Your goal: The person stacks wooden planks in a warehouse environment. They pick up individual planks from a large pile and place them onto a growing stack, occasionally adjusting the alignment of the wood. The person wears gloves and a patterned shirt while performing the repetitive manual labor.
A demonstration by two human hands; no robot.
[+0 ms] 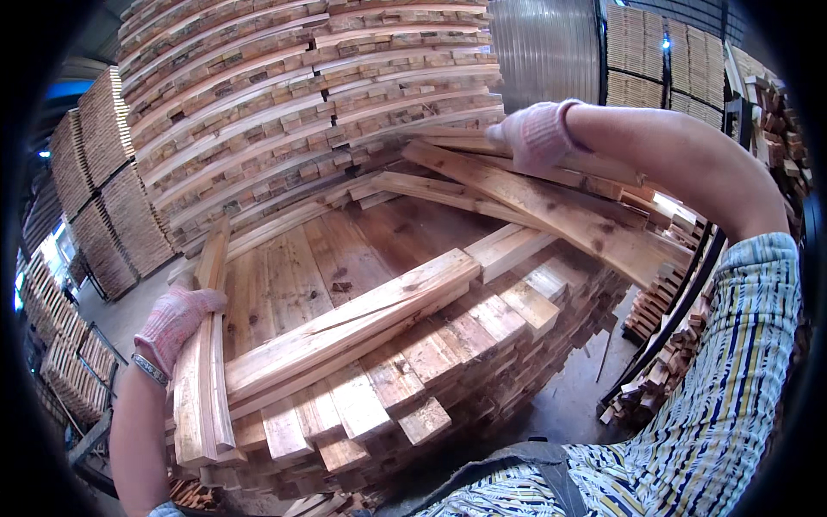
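My left hand (181, 319), in a pale pink knit glove, is closed around a long wooden board (202, 392) along the left edge of a timber stack. Its thumb lies over the board's top. My right hand (538, 136), gloved alike, reaches to the far right, its fingers curled down at a wooden plank (461, 142); the fingertips are partly hidden. Below that hand, a broad loose plank (551, 207) lies slanting across others. Nearer me, a thick squared board (353, 319) rests across the stack's front, above rows of sawn ends (370, 401).
A tall layered timber stack (310, 95) rises directly behind. More stacked wood (112, 172) stands at the left and back right (663, 60). A dark metal rack (672, 327) with short wood pieces is beside my right arm. Grey floor (568, 388) shows between rack and stack.
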